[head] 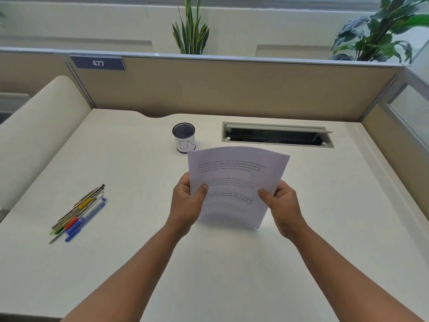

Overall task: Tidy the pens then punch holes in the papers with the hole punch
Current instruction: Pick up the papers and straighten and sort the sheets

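Note:
I hold a thin stack of printed white papers (234, 182) upright above the middle of the desk. My left hand (186, 203) grips its left edge, thumb on the front. My right hand (282, 203) grips the right edge the same way. Several pens (80, 212) lie bunched together on the desk at the left, pointing diagonally. A dark mesh pen cup (184, 137) with a white label stands behind the papers; nothing pokes above its rim. No hole punch is in view.
The white desk (139, 263) is bounded by beige partition panels (232, 89) at the back and right. An open cable tray slot (277, 135) sits at the back right. Plants rise behind the partition.

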### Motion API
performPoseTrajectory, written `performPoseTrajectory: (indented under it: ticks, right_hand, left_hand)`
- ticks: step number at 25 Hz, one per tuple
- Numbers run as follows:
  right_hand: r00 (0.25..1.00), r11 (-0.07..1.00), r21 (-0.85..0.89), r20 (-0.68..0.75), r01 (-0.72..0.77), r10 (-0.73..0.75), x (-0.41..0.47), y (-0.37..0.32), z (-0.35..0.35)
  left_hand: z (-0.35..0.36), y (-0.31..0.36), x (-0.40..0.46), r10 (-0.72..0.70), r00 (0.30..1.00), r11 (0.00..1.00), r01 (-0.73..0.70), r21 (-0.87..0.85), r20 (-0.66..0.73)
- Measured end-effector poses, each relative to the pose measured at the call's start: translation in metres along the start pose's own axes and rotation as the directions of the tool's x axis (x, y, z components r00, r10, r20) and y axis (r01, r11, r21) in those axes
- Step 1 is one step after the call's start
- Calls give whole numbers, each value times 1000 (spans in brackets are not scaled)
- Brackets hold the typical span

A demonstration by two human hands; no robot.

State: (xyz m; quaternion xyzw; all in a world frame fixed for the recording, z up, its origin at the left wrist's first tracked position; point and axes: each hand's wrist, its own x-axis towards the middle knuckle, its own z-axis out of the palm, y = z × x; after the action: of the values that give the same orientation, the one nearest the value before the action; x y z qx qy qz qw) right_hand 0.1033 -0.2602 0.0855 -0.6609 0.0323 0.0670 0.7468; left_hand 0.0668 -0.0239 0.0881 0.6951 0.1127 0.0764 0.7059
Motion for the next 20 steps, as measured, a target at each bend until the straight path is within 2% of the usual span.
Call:
performPoseTrajectory:
  ticks: [6,11,14,17,20]
  right_hand:
    - [999,998,-59,37,-15,17,-5,3,2]
    - [1000,996,-93,26,-3,5,-4,1,2]
    - [998,993,-111,50,-26,32,-7,7,-1]
    - [997,983,-180,59,-39,50,-12,12,-1]
    - [997,984,-176,68,-6,18,-14,7,3]
  left_hand:
    - [2,-8,-1,-75,997,997,74,12,22]
    - [5,0,-3,0,1000,999,0,-52,0]
    - [3,1,-7,-42,999,991,38,-129,-30]
    - [3,-2,-8,-71,998,992,70,-103,2]
    - [4,1,-9,-37,999,996,36,-86,-15]
